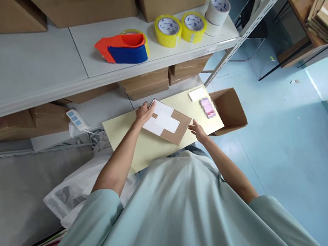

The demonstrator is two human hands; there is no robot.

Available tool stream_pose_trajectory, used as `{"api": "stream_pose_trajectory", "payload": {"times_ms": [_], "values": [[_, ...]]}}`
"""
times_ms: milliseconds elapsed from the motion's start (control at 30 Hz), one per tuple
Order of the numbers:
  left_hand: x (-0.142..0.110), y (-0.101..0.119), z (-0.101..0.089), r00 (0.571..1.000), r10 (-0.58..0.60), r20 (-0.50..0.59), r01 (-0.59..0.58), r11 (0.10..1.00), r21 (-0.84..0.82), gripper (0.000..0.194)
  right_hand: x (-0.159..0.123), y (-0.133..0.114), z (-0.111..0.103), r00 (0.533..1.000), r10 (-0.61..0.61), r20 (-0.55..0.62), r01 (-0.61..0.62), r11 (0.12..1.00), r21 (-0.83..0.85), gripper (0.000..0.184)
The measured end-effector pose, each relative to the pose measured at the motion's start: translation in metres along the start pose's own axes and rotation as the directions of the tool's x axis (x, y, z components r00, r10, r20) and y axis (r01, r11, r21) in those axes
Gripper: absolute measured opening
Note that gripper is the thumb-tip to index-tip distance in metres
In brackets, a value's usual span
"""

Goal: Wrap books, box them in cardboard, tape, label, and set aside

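A flat cardboard parcel (177,136) with white labels (163,118) on its upper face is over the pale yellow board (119,141) in front of me. My left hand (145,113) grips its far left end, thumb on top and fingers around the edge. Close to the parcel's right corner is my right hand (198,130), its fingers apart and holding nothing; whether a fingertip touches the corner I cannot tell. Toward the right end of the board lie a pink pixelated item (207,107) and a small white pad (197,94).
An open cardboard box (232,108) stands past the board's right end. The shelf (45,68) above holds an orange and blue tape dispenser (125,49), yellow tape rolls (168,30) and a white roll (217,11). A power strip (77,119) lies left; a metal upright (248,30) rises right.
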State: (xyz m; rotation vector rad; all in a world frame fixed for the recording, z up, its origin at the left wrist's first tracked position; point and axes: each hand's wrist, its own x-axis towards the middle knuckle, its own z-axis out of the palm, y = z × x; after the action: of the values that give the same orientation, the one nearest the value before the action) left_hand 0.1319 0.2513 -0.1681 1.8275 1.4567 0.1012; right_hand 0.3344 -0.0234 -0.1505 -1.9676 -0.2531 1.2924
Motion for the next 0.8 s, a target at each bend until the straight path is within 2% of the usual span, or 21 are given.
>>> {"api": "stream_pose_trajectory", "payload": {"times_ms": [133,233,300,400,533,667,800], "values": [[-0.032,0.005,-0.005,0.993,0.014,-0.113,-0.022,0.997,-0.069,0.083,-0.015,-0.001,-0.003,0.994,-0.101,-0.029,0.101,0.995,0.003,0.078],[-0.064,-0.004,-0.013,0.98,-0.01,-0.2,-0.024,0.985,-0.168,0.083,-0.026,-0.005,-0.015,0.976,-0.211,-0.045,0.211,0.977,-0.018,0.084],[-0.089,-0.014,-0.015,0.976,-0.021,-0.217,-0.028,0.975,-0.22,0.084,-0.03,-0.007,-0.022,0.962,-0.267,-0.053,0.267,0.964,-0.016,0.086],[-0.129,-0.029,-0.006,0.977,-0.062,-0.206,0.005,0.964,-0.266,0.084,-0.033,-0.005,-0.026,0.955,-0.289,-0.057,0.287,0.957,-0.048,0.091],[-0.171,-0.047,0.019,0.986,-0.062,-0.156,0.021,0.968,-0.252,0.074,-0.031,-0.001,-0.019,0.947,-0.322,-0.023,0.315,0.937,-0.15,0.097],[-0.189,-0.059,0.033,0.985,-0.035,-0.168,-0.003,0.976,-0.219,0.066,-0.026,-0.003,-0.013,0.9,-0.435,-0.021,0.41,0.863,-0.296,0.096],[-0.188,-0.064,0.033,0.984,0.0,-0.18,-0.035,0.982,-0.187,0.063,-0.017,-0.018,-0.011,0.892,-0.45,-0.033,0.368,0.768,-0.524,0.092]]}}
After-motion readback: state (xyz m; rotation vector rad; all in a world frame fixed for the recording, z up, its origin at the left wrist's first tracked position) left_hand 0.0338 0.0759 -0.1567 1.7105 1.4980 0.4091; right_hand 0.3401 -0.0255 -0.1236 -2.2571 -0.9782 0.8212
